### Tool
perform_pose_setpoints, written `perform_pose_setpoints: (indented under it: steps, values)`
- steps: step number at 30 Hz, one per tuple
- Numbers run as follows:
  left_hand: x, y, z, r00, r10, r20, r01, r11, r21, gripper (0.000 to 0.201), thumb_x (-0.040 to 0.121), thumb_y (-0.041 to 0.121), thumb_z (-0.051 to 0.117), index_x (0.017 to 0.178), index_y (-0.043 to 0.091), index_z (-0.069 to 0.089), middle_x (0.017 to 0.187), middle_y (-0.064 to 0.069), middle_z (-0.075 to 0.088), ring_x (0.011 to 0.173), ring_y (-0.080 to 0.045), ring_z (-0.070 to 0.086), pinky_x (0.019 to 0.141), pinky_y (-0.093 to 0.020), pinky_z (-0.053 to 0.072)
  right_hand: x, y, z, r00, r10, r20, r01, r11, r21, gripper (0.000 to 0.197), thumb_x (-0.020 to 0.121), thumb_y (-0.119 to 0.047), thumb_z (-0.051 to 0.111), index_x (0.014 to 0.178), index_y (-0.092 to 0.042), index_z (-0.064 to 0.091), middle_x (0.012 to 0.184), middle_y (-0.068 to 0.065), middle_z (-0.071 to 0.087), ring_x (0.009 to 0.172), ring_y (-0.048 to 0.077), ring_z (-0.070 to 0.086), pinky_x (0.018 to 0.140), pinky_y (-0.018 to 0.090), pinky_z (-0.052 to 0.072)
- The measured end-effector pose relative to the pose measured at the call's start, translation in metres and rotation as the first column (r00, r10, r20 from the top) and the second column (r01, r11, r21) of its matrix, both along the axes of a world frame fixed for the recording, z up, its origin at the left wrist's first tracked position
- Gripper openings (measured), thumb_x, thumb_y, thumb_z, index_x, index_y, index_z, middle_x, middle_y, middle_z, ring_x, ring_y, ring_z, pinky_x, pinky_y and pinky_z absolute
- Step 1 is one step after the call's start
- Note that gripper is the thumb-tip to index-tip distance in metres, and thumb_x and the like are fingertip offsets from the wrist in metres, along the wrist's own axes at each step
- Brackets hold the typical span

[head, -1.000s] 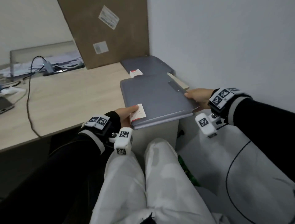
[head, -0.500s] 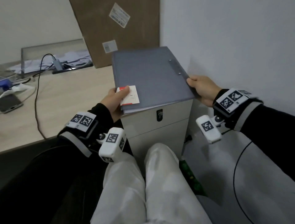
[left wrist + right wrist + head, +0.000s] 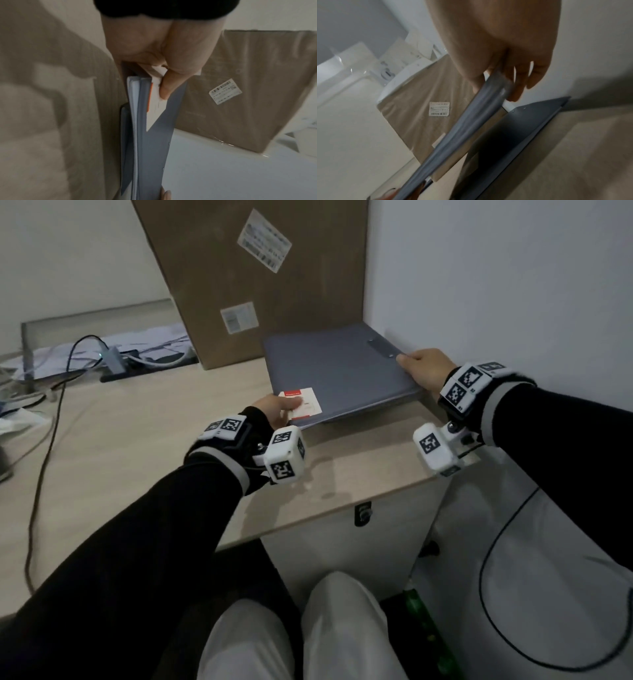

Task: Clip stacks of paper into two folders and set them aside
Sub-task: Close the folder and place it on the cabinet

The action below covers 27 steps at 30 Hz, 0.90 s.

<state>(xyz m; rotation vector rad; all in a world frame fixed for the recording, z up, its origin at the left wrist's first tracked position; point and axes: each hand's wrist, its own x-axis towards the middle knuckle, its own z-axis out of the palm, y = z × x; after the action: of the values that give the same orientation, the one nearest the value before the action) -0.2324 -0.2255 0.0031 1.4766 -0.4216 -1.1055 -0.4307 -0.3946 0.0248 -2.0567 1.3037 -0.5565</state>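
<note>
A grey folder (image 3: 335, 368) with a red and white label (image 3: 303, 405) is held level, low over the desk's (image 3: 137, 457) back right corner. My left hand (image 3: 274, 409) pinches its near left corner, thumb on the label (image 3: 157, 102). White paper (image 3: 133, 108) shows inside the covers. My right hand (image 3: 424, 368) grips the right edge beside the metal clip bar (image 3: 380, 347), thumb on top, fingers (image 3: 518, 83) underneath. A second grey folder (image 3: 530, 121) lies flat on the desk just beneath the held folder (image 3: 462, 128).
A tall cardboard box (image 3: 246, 268) leans against the back wall right behind the folders. The white wall (image 3: 496, 285) runs close along the right. Cables (image 3: 51, 405) and a tray of papers (image 3: 102, 337) lie at the back left. A white cabinet (image 3: 342, 542) stands under the desk.
Both hands have carried the folder forward from the desk's front edge to its back right corner and lowered it over the second folder. The grips are unchanged.
</note>
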Motion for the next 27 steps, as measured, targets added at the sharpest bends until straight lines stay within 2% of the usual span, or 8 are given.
perform_pose_setpoints:
  steps: [4,7,9,11,13,21,24,27]
  values:
    - [0.008,-0.043,-0.008,0.996,0.013,0.091,-0.013,1.000,-0.001,0.028,0.098,0.005,0.042,0.125,0.006,0.046,0.054,-0.002,0.069,0.039,-0.010,0.065,0.035,-0.019,0.050,0.016,-0.021,0.003,0.968,0.089,-0.233,-0.087,0.996,0.019,0.054,0.094,-0.037,0.050,0.134,0.000,0.048,0.141,0.019,0.049,0.130,0.032,0.047,0.101,0.030,0.037]
    - [0.015,-0.061,-0.016,0.972,-0.098,0.214,0.065,0.986,0.154,0.021,0.093,0.022,0.055,0.110,0.010,0.054,0.058,-0.001,0.068,0.042,-0.011,0.062,0.035,-0.014,0.047,0.031,-0.025,-0.001,0.901,0.216,-0.376,-0.216,0.975,0.043,0.071,0.093,-0.045,0.049,0.149,-0.008,0.027,0.156,0.007,0.028,0.145,0.023,0.027,0.117,0.030,0.021]
    - [0.027,-0.069,-0.022,0.930,-0.190,0.314,0.128,0.969,0.210,0.039,0.083,0.027,0.068,0.116,0.009,0.054,0.090,-0.001,0.072,0.070,-0.013,0.069,0.063,-0.018,0.057,0.041,-0.022,-0.008,0.851,0.289,-0.439,-0.284,0.955,0.078,0.076,0.092,-0.048,0.049,0.152,-0.012,0.020,0.160,0.006,0.016,0.148,0.020,0.016,0.120,0.029,0.013]
    - [0.037,-0.075,-0.028,0.841,-0.282,0.461,0.179,0.950,0.255,0.090,0.061,0.033,0.080,0.137,0.008,0.039,0.129,-0.003,0.059,0.113,-0.020,0.060,0.101,-0.034,0.049,0.049,-0.017,-0.016,0.788,0.321,-0.525,-0.319,0.943,0.098,0.078,0.093,-0.050,0.046,0.153,-0.011,0.013,0.161,0.008,0.008,0.150,0.021,0.008,0.120,0.030,0.009]
    - [0.042,-0.079,-0.030,0.748,-0.396,0.533,0.240,0.910,0.339,0.123,0.043,0.046,0.082,0.145,0.008,0.025,0.140,-0.003,0.049,0.127,-0.020,0.050,0.111,-0.037,0.038,0.055,-0.014,-0.024,0.727,0.343,-0.594,-0.339,0.933,0.123,0.080,0.093,-0.052,0.043,0.152,-0.009,0.011,0.161,0.010,0.009,0.150,0.021,0.009,0.121,0.031,0.010]
    - [0.045,-0.098,-0.025,0.728,-0.394,0.561,0.254,0.915,0.313,0.116,0.057,0.064,0.061,0.149,0.008,0.019,0.152,0.001,0.034,0.141,-0.016,0.031,0.118,-0.029,0.023,0.075,-0.030,-0.030,0.704,0.298,-0.645,-0.301,0.947,0.110,0.074,0.096,-0.051,0.034,0.153,-0.014,0.005,0.161,0.013,0.000,0.149,0.027,0.009,0.120,0.035,0.010]
    - [0.045,-0.109,-0.029,0.751,-0.391,0.532,0.263,0.916,0.303,0.086,0.087,0.045,0.055,0.151,0.007,0.012,0.156,-0.002,0.025,0.145,-0.017,0.023,0.119,-0.027,0.018,0.076,-0.036,-0.030,0.711,0.258,-0.654,-0.268,0.959,0.087,0.072,0.097,-0.051,0.033,0.153,-0.015,0.007,0.161,0.013,0.002,0.149,0.028,0.011,0.120,0.034,0.010]
    - [0.053,-0.120,-0.036,0.737,-0.401,0.544,0.237,0.907,0.347,0.082,0.094,0.044,0.046,0.151,0.008,0.001,0.161,-0.006,0.005,0.149,-0.017,0.007,0.123,-0.032,0.008,0.080,-0.040,-0.031,0.714,0.251,-0.654,-0.259,0.962,0.086,0.072,0.096,-0.051,0.034,0.153,-0.015,0.007,0.161,0.013,0.004,0.149,0.027,0.011,0.120,0.034,0.010]
